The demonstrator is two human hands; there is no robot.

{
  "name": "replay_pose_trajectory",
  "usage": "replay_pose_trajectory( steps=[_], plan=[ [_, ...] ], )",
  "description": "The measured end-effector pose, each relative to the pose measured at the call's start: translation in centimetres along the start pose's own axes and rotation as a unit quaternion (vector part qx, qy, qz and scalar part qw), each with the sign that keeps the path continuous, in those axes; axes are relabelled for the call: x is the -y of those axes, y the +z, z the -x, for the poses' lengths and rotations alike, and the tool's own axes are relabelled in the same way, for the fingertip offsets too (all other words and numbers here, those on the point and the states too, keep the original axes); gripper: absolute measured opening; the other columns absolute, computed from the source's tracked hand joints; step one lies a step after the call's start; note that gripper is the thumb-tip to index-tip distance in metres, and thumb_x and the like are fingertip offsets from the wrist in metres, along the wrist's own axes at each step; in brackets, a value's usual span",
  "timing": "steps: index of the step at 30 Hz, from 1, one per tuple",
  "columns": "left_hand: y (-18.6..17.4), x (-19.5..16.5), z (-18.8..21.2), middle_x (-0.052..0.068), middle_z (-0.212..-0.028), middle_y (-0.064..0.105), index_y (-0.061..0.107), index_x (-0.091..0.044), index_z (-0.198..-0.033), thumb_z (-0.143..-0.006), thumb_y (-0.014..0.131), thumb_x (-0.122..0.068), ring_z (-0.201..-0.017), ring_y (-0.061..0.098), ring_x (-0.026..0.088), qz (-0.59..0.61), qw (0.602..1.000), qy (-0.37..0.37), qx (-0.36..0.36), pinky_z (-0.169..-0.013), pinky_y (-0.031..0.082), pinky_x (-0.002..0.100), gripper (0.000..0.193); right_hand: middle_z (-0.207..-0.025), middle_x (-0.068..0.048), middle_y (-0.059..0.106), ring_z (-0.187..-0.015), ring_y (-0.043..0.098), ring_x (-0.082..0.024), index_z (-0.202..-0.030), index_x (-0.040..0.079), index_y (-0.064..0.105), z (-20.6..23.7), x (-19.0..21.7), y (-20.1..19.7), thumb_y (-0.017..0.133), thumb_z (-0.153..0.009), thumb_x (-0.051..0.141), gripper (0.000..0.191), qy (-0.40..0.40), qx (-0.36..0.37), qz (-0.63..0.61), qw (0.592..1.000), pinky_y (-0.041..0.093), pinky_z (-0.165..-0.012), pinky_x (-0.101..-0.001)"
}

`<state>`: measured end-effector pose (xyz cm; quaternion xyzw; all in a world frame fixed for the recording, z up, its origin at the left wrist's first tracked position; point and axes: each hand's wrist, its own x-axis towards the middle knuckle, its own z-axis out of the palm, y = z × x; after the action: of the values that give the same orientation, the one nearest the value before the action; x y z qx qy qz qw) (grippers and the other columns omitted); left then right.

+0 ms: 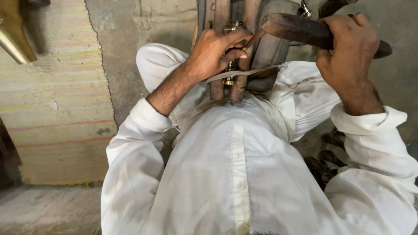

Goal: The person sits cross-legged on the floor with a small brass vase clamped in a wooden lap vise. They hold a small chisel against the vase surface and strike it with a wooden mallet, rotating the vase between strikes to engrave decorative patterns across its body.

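My left hand (pixel 217 54) pinches a thin metal punch (pixel 252 40) with its tip held against a ribbed brass cylinder (pixel 231 65). The cylinder stands clamped between two rusty upright wooden jaws (pixel 238 89) just past my lap. My right hand (pixel 348 52) grips the dark wooden handle of a hammer (pixel 300 29), which is raised over the punch. White shirt sleeves cover both my forearms. The lower part of the brass cylinder is partly hidden by my left hand.
A striped woven mat (pixel 52 109) covers the floor at the left. A shiny brass cone (pixel 13 35) juts in at the upper left corner. Several dark metal pieces (pixel 324 163) lie on the concrete floor beside my right side.
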<state>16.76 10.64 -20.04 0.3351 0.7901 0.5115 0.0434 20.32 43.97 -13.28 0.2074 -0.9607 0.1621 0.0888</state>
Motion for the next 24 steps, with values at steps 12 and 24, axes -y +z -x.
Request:
replay_pose_trajectory(
  steps=[12,24],
  plan=[
    [-0.1,0.8,0.5,0.013,-0.106,0.079,0.063,-0.006,-0.132,-0.098,0.078,-0.011,-0.101,0.079,0.026,0.02,1.0,0.023,-0.006,-0.085,0.064,0.036,0.037,-0.101,-0.012,0.067,-0.091,0.06,-0.029,-0.108,0.0,0.066,-0.2,0.5,-1.3,0.074,-0.085,-0.004,0.025,-0.062,-0.01,0.074,0.995,0.046,-0.083,-0.0388],
    [1.0,1.1,1.4,0.011,-0.105,0.08,0.063,-0.007,-0.131,-0.097,0.081,-0.016,-0.097,0.08,0.024,0.038,0.997,-0.023,-0.067,-0.082,0.065,0.035,0.039,-0.102,-0.01,0.071,-0.091,0.064,-0.026,-0.111,0.003,0.067,-3.6,1.4,-2.9,0.073,-0.082,-0.001,0.03,-0.099,0.023,0.125,0.987,0.05,-0.088,-0.0348]
  ],
)
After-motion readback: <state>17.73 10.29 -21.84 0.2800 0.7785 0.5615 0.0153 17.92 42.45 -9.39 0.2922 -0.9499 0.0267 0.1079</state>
